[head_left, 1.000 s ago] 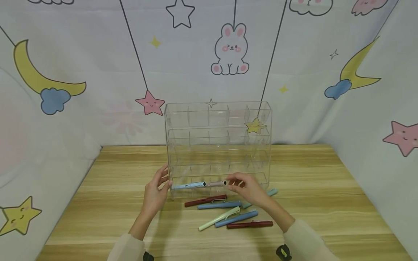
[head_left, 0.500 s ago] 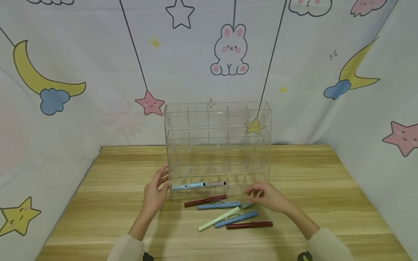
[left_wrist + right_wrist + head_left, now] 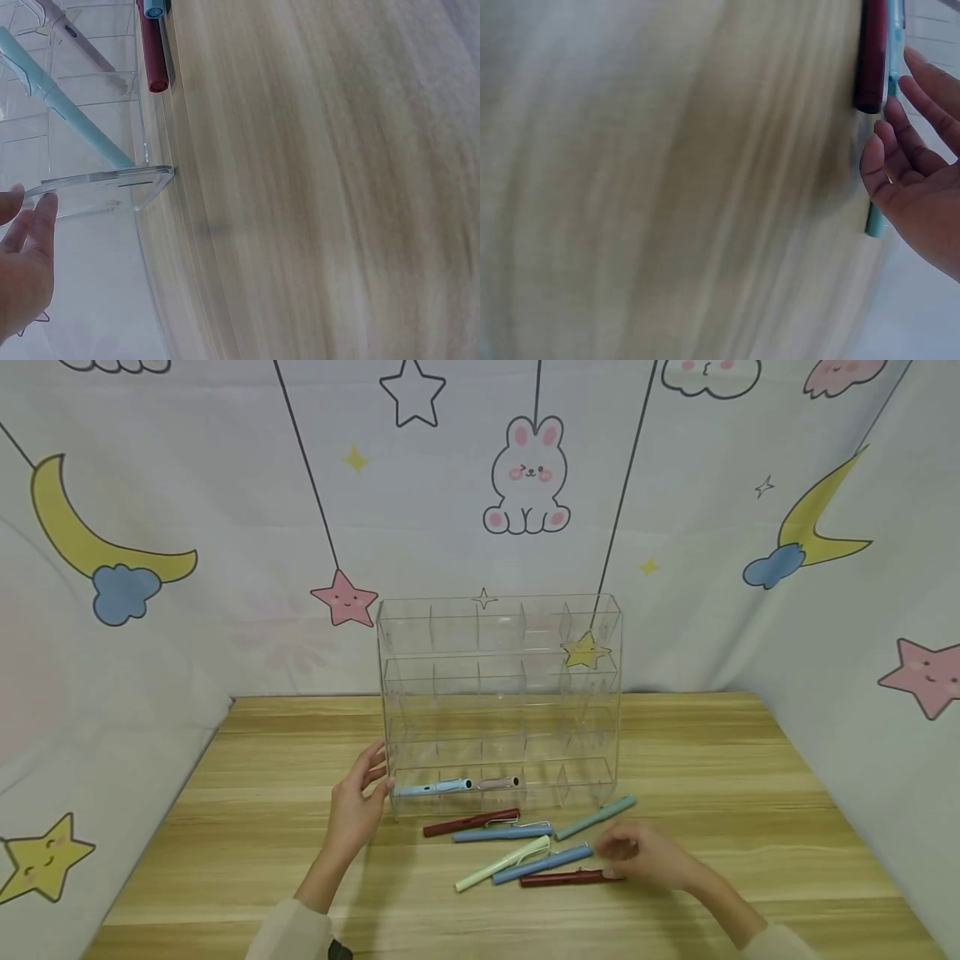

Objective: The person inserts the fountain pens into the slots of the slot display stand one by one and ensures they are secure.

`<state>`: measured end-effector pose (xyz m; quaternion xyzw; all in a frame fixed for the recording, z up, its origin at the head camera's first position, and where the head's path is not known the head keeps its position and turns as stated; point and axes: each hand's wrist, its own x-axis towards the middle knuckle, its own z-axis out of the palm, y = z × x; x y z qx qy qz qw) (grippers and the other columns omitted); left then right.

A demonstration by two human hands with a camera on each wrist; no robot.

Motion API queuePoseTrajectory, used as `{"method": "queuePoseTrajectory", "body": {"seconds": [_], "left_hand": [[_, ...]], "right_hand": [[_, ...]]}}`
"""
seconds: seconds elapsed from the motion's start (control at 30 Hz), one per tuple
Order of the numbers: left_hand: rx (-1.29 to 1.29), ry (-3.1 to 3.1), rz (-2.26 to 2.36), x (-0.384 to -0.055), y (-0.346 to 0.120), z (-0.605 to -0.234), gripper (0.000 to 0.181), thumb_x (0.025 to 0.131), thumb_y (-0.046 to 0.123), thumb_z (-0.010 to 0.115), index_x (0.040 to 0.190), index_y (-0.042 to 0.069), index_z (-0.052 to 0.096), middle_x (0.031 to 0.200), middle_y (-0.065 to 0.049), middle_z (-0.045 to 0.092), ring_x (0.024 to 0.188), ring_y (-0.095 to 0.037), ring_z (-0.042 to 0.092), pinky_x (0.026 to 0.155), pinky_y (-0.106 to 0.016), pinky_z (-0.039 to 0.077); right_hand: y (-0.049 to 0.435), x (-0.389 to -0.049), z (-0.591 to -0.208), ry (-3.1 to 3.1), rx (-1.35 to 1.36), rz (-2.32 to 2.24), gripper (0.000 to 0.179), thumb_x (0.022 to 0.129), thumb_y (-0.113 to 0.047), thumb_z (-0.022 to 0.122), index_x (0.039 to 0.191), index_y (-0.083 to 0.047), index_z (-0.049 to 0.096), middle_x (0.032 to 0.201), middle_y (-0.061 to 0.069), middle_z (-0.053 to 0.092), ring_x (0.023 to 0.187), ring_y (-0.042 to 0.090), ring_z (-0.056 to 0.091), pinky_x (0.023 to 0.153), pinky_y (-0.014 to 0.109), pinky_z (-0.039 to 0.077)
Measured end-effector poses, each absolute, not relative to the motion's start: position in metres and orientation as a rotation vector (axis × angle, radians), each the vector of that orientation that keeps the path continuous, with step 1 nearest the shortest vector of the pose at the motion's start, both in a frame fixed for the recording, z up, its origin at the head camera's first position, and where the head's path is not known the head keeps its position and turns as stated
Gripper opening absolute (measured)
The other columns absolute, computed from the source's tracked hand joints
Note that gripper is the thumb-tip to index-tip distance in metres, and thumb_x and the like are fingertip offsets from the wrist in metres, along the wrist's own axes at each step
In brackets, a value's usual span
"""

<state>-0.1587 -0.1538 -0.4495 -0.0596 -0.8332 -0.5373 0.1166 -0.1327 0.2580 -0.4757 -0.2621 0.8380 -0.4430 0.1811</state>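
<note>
My left hand (image 3: 356, 806) grips the left side panel of a clear acrylic rack (image 3: 501, 677); the left wrist view has its thumb and fingers at the panel's edge. Two pens, a light blue one (image 3: 433, 787) and a greyish-pink one (image 3: 497, 782), lie in the rack's lowest tier. Over the table at right, my right hand (image 3: 648, 856) is at the capped end of a dark red pen (image 3: 558, 878), partly covering it. In the right wrist view its fingers are loosely bent, with a gap to the dark red pen (image 3: 872, 60), and hold nothing.
Loose pens lie before the rack: another dark red one (image 3: 471, 822), a blue one (image 3: 502, 832), a pale green one (image 3: 502, 863), a second blue one (image 3: 543, 862) and a teal one (image 3: 596, 817). A patterned cloth (image 3: 675, 635) surrounds the wooden table (image 3: 225, 852).
My right hand has left the greyish-pink pen in the lowest tier and moved right and towards me, over the teal pen to the near dark red pen. The left hand stays on the rack.
</note>
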Motion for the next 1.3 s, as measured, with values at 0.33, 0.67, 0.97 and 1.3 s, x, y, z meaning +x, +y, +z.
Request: {"method": "queuePoseTrajectory", "body": {"seconds": [0.33, 0.67, 0.97, 1.3], "left_hand": [[-0.194, -2.424, -1.571, -0.158, -0.154, -0.448, 0.055, 0.084, -0.010, 0.057, 0.134, 0.004, 0.041, 0.121, -0.027, 0.051, 0.106, -0.040, 0.054, 0.081, -0.045, 0.050], [-0.188, -2.428, -1.580, -0.158, -0.154, -0.448, 0.055, 0.084, -0.010, 0.057, 0.135, 0.004, 0.041, 0.122, -0.027, 0.051, 0.107, -0.040, 0.054, 0.081, -0.045, 0.050], [-0.204, -2.420, -1.593, -0.157, -0.154, -0.446, 0.054, 0.085, -0.009, 0.056, 0.135, 0.004, 0.040, 0.123, -0.027, 0.050, 0.107, -0.040, 0.053, 0.082, -0.046, 0.050], [-0.206, -2.424, -1.573, -0.158, -0.155, -0.447, 0.054, 0.084, -0.011, 0.057, 0.134, 0.003, 0.041, 0.121, -0.028, 0.051, 0.106, -0.041, 0.054, 0.081, -0.046, 0.050]], "right_hand": [[0.259, -0.124, -0.485, 2.359, -0.810, -1.321, 0.029, 0.074, -0.013, 0.074, 0.097, 0.001, 0.063, 0.092, 0.009, 0.059, 0.081, 0.012, 0.055, 0.069, 0.025, 0.050], [0.259, -0.121, -0.489, 2.366, -0.924, -1.308, 0.022, 0.076, -0.008, 0.072, 0.096, -0.006, 0.065, 0.092, 0.003, 0.060, 0.083, 0.012, 0.053, 0.069, 0.025, 0.049], [0.258, -0.121, -0.490, 2.405, -1.041, -1.294, 0.019, 0.076, -0.007, 0.071, 0.094, -0.009, 0.067, 0.090, 0.000, 0.062, 0.085, 0.011, 0.054, 0.072, 0.025, 0.049], [0.259, -0.120, -0.488, 2.398, -1.065, -1.278, 0.017, 0.077, -0.008, 0.070, 0.093, -0.010, 0.067, 0.090, 0.001, 0.061, 0.087, 0.010, 0.055, 0.075, 0.025, 0.049]]}}
